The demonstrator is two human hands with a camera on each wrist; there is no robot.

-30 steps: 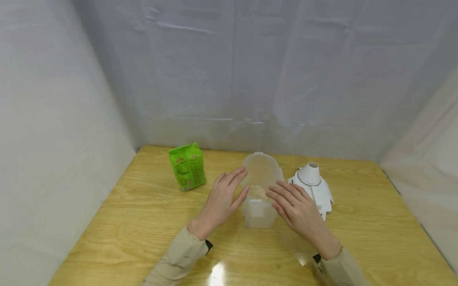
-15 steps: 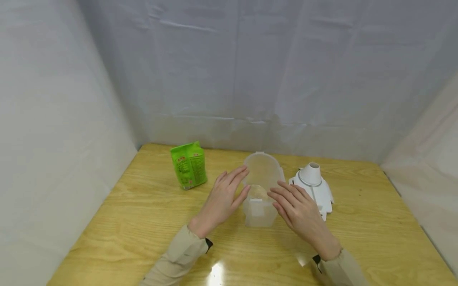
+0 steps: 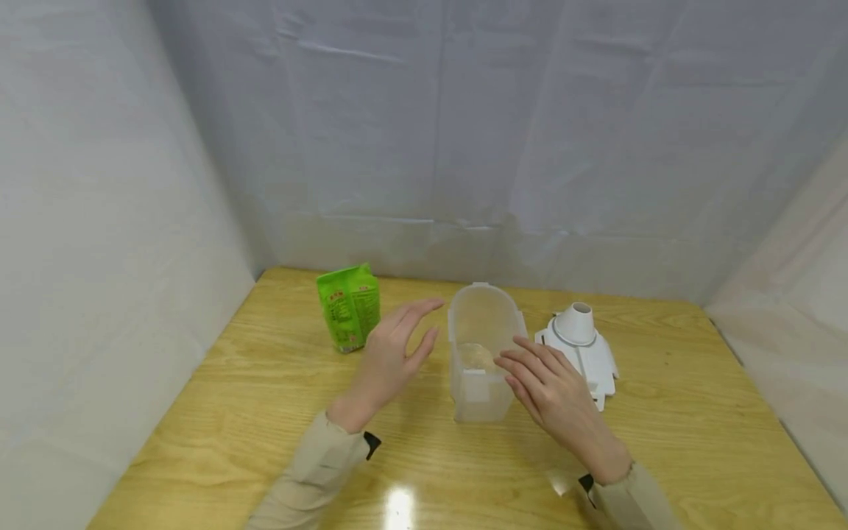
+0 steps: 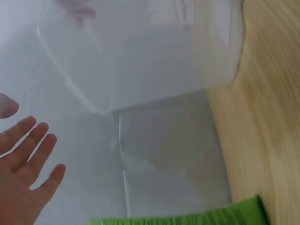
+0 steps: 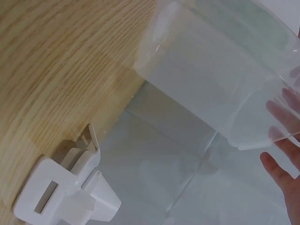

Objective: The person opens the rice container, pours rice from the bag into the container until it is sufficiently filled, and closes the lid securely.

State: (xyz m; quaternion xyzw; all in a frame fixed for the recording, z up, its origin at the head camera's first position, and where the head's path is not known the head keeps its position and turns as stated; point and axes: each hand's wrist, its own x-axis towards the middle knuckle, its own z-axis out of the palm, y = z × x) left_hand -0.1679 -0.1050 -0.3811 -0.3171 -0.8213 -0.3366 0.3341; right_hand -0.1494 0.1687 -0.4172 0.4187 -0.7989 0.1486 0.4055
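A translucent plastic container (image 3: 482,324) with a sloping rim stands upright at mid-table. My left hand (image 3: 387,353) hovers left of it, fingers extended and holding nothing; in the left wrist view that hand (image 4: 23,173) is spread, apart from the container's wall (image 4: 154,61). At the container's right rim is my right hand (image 3: 553,386), its fingers fairly straight. In the right wrist view some of its fingers (image 5: 281,117) show through the clear wall; whether they touch it I cannot tell. A green printed packet (image 3: 350,309) stands nearest my left hand, a little behind it.
Right of the container lies a white plastic part (image 3: 592,361) with a cone-shaped spout (image 3: 574,324) pointing up. The wooden table (image 3: 689,412) ends at a grey sheet (image 3: 477,147) behind, with pale sheets on both sides.
My left hand has moved left, away from the container's rim toward the green packet. My right hand, the container and the white part have stayed in place.
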